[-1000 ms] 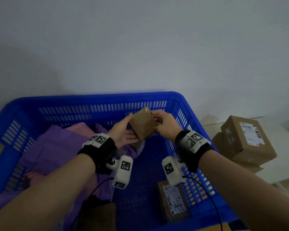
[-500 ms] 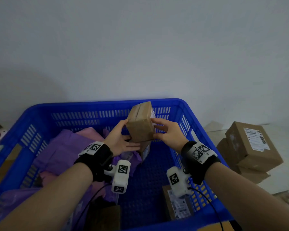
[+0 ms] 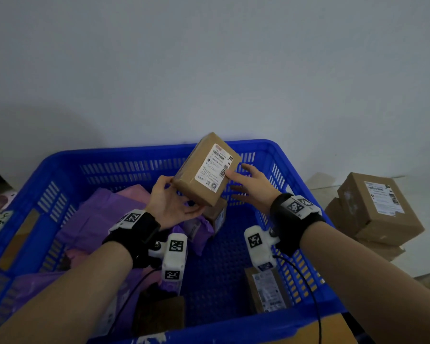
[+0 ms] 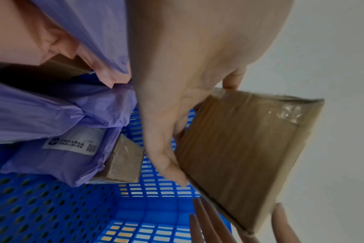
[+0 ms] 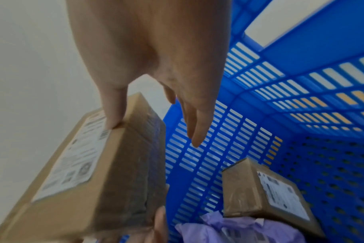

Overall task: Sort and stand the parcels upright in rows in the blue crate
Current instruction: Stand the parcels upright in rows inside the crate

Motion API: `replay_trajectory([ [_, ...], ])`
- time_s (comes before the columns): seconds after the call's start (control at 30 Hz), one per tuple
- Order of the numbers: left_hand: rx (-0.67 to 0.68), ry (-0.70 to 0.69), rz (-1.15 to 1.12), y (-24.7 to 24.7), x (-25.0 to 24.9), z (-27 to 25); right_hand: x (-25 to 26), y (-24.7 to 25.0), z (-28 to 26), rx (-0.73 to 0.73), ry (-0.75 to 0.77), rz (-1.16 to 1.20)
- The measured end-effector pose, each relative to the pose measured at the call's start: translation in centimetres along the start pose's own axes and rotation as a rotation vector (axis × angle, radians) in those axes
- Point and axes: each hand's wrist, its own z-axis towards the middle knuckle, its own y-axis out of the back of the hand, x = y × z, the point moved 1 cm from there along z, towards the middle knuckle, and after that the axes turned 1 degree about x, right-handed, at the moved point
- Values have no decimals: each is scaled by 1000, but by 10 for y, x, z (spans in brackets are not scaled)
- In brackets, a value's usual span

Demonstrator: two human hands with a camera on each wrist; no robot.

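A brown cardboard box (image 3: 206, 170) with a white label is held tilted above the back of the blue crate (image 3: 134, 152), label facing me. My left hand (image 3: 181, 197) grips its lower left corner, fingers curled under it and thumb on the side. My right hand (image 3: 246, 184) is at the box's right edge. Only its thumb (image 5: 114, 106) presses on the label edge, while the fingers (image 5: 193, 128) stretch straight, apart from the box. The left wrist view shows the box's plain taped underside (image 4: 239, 148).
Purple and pink mailer bags (image 3: 97, 214) fill the crate's left half. A small cardboard box (image 3: 216, 217) stands at the back centre, and a labelled one (image 3: 268, 289) leans on the near right wall. Stacked cardboard boxes (image 3: 375, 207) sit outside to the right.
The box has risen above the crate rim and turned so its label faces me. My right hand's fingers have straightened off it, leaving the thumb on the edge.
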Motion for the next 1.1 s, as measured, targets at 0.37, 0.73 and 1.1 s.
replay_trajectory([
  [0.37,-41,28,193,-7,10,11,-4,4,5,199,-21,218],
  [0.73,-123,-163,635,-23,19,30,-12,38,5,49,-137,-85],
  [1.1,-120,22,716,-14,82,61,-42,55,21,19,-419,-478],
])
